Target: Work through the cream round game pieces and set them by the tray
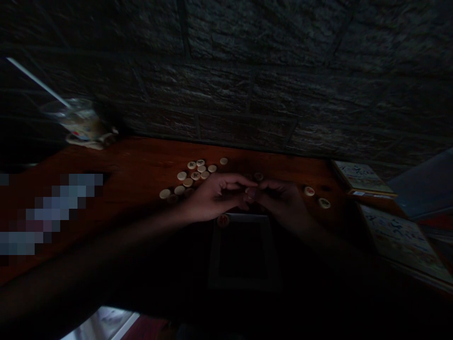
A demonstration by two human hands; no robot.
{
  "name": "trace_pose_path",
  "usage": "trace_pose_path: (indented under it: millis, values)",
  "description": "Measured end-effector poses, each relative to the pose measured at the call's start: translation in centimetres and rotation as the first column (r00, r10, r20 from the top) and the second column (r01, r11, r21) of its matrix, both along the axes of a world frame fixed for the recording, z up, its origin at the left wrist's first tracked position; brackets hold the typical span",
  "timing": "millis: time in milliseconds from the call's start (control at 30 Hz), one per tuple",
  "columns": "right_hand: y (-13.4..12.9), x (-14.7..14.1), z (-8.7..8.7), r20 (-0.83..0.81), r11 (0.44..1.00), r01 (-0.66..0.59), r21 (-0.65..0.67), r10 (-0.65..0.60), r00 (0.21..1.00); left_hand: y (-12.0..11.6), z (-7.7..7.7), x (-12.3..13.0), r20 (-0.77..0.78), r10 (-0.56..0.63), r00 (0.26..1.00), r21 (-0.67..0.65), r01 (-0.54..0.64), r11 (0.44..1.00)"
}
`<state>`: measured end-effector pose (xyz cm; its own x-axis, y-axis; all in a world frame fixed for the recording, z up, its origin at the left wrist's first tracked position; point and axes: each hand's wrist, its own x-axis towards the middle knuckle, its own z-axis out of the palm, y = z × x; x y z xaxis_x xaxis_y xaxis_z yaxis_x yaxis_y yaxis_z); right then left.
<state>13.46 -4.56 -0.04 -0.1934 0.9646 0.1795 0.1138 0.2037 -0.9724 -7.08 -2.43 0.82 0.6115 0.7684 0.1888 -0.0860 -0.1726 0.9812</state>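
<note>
My left hand (212, 196) and my right hand (286, 200) meet above the wooden table (141, 160), fingertips close together. Between the fingers is something small and dark that I cannot make out. Several round game discs (188, 182), some marked with characters, lie left of and behind my left hand. To the right of my right hand are a red-marked disc (309, 191) and a green-marked disc (324, 203). Just below the hands, a disc with a red character (223, 220) rests at the top left corner of a dark rectangular frame or tray (272, 255).
A plastic cup (83, 123) with a white straw stands at the back left. Two flat printed boxes (364, 175) (406, 241) lie on the right. Behind the table rises a stone block wall (226, 94).
</note>
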Motion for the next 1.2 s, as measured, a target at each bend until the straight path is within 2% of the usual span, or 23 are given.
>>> trace_pose_path:
  millis: [267,433,667,900,1200]
  values:
    - [-0.1,0.1,0.6,0.050,0.999,-0.050,-0.008,0.050,0.997,0.0,-0.2,0.0,-0.004,0.049,0.999,-0.019,-0.049,0.999]
    - [0.1,0.2,0.0,0.054,0.999,-0.034,0.027,0.033,0.998,-0.1,0.0,0.2,0.011,0.090,0.996,-0.035,-0.089,0.995]
    - [0.3,0.2,-0.7,0.029,0.996,-0.014,0.084,0.012,1.000,-0.1,0.2,0.1,0.034,0.042,0.999,-0.097,-0.039,0.995]
    - [0.0,0.0,0.0,-0.012,1.000,-0.009,-0.015,0.009,1.000,-0.3,0.3,0.1,0.001,-0.028,1.000,-0.077,0.028,0.997]
    - [-0.1,0.3,0.4,0.046,0.998,-0.035,-0.046,0.037,0.998,-0.3,-0.1,0.3,0.017,0.045,0.999,-0.102,-0.043,0.994]
